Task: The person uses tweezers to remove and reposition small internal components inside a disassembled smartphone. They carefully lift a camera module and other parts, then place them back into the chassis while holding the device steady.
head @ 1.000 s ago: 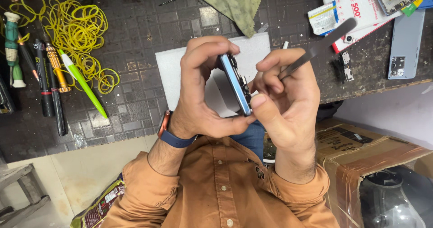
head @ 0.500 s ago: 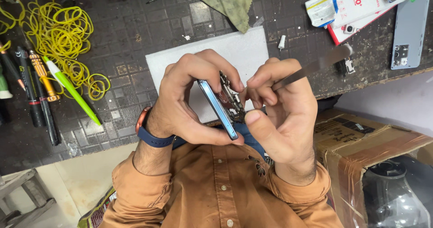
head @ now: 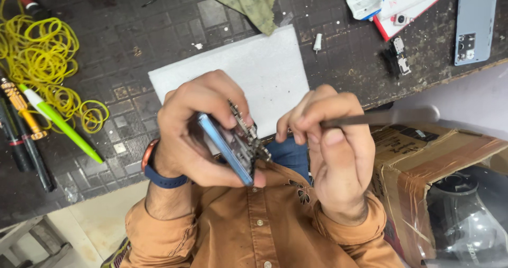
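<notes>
Hands meet above the near edge of a dark workbench [head: 159, 40], in front of an orange shirt [head: 254, 220]. The left hand [head: 196, 130] is closed around an opened blue phone [head: 227, 146], with the fingers curled over its upper side and the thumb under it. The phone is held edge-on to the camera, so its long axis runs from upper left to lower right, and the lower end points toward the chest. Its exposed inner side, with small metal parts, faces to the right, toward the other hand. The right hand [head: 333, 157] pinches a thin dark tool [head: 381, 118] between thumb and fingers. The tool lies almost level; its handle end points right and looks blurred, and its working tip is hidden behind the fingers, so I cannot tell if it touches the phone.

The left palm covers much of the phone body, and the small parts inside are hard to make out. Behind the hands lies a white sheet [head: 254, 72]. Yellow rubber bands [head: 42, 61] and a green pen [head: 63, 125] lie at the left, a green cloth [head: 243, 0] is at the top, and a grey phone back cover [head: 476, 19] is cut off at the upper right. A cardboard box [head: 423, 162] stands at the lower right.
</notes>
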